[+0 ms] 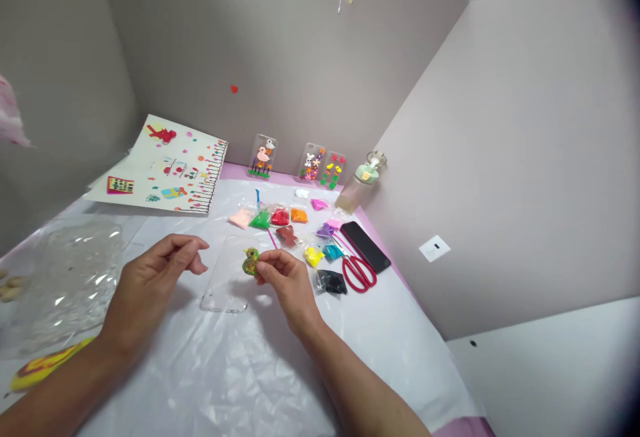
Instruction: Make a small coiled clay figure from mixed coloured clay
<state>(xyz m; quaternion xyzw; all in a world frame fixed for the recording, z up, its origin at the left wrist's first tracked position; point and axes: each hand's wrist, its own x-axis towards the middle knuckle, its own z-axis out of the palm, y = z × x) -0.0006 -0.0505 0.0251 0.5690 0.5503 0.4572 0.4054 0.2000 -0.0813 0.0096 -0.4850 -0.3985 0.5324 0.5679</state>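
Observation:
My right hand pinches a small green and yellow clay figure, curved somewhat like a bird or an S, between thumb and fingers. The figure is held over the upper right part of a clear phone case lying flat on the white plastic sheet. To the left of the case is my left hand, its fingers curled in and the thumb against them, with nothing visible in them. Small bags of coloured clay lie just beyond my right hand, among them a green one, a brown one and a yellow one.
Red-handled scissors and a dark phone lie at the right, near a black clay bag. A bottle and decorated phone cases stand by the wall. Clear plastic packaging and a drawing sheet are on the left.

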